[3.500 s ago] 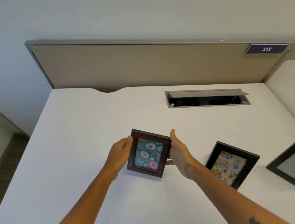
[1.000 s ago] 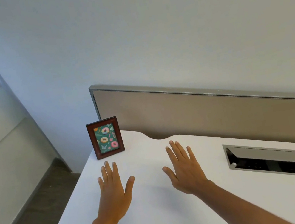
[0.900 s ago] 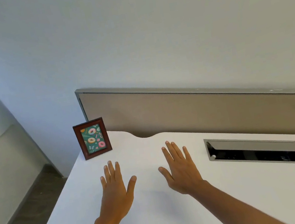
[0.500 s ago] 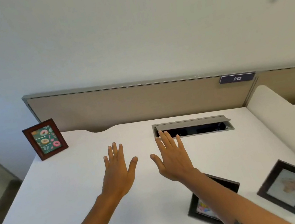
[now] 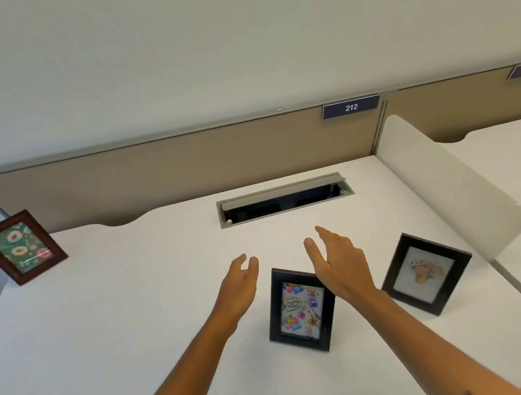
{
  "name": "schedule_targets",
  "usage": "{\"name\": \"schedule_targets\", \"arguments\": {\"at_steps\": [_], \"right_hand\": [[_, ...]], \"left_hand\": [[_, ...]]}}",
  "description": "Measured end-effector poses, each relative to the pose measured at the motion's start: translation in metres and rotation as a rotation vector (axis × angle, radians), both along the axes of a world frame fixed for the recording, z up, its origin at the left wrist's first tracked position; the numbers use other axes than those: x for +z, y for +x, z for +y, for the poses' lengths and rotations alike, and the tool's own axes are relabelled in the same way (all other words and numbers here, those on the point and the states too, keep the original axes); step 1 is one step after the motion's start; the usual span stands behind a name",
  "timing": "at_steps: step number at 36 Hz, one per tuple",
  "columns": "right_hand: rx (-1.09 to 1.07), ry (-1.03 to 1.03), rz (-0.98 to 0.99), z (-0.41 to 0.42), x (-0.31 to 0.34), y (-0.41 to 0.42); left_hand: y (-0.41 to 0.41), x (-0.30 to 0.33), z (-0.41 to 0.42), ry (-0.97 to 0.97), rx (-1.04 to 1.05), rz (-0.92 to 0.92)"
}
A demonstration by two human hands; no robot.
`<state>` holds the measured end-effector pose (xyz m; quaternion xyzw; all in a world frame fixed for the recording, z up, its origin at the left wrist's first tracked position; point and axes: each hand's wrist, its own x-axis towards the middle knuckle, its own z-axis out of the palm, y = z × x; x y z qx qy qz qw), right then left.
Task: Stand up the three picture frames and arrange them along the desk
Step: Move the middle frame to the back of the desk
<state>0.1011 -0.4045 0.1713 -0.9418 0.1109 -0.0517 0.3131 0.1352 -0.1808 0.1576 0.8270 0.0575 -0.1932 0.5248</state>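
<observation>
Using the cable hatch (image 5: 284, 198) in the white desk (image 5: 108, 328) as the reference point: both hands are hovering on the near side of it, empty, palms turned toward each other with a gap between them. The left hand (image 5: 238, 288) has its fingers loosely curled, and the right hand (image 5: 340, 261) is more spread and sits a bit closer to the hatch.

The black birthday frame (image 5: 300, 310) (balloons, "Happy Birthday" lettering) is nearer to the camera than the hatch, below the gap between the two hands, and the right hand covers its top right corner in this view. I can't tell if that hand is actually touching it.

The second black frame (image 5: 425, 272), with a pale picture, is near-right of the hatch, just beside the white divider panel (image 5: 448, 185). The brown donut frame (image 5: 19, 247) stands upright well off to the hatch's left, at the desk's far corner by the tan partition (image 5: 161, 173).
</observation>
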Motion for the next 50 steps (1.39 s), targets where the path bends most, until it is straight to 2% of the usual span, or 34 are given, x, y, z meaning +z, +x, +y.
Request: {"name": "schedule_targets", "arguments": {"at_steps": [6, 13, 23, 37, 50], "right_hand": [[-0.088, 0.338, 0.142, -0.021, -0.027, -0.038], [-0.184, 0.662, 0.278, -0.020, -0.046, -0.052], [-0.179, 0.842, 0.475, -0.019, -0.061, -0.046], [-0.214, 1.091, 0.447, -0.010, -0.075, -0.046], [-0.202, 1.066, 0.430, 0.008, -0.062, -0.016]], "left_hand": [[-0.010, -0.020, -0.020, -0.060, -0.011, 0.116], [-0.017, -0.040, -0.030, -0.088, -0.011, 0.163], [-0.016, -0.052, -0.034, -0.103, -0.004, 0.183], [-0.016, -0.065, -0.032, -0.125, 0.011, 0.227], [-0.004, -0.058, -0.008, -0.186, 0.047, 0.156]]}}
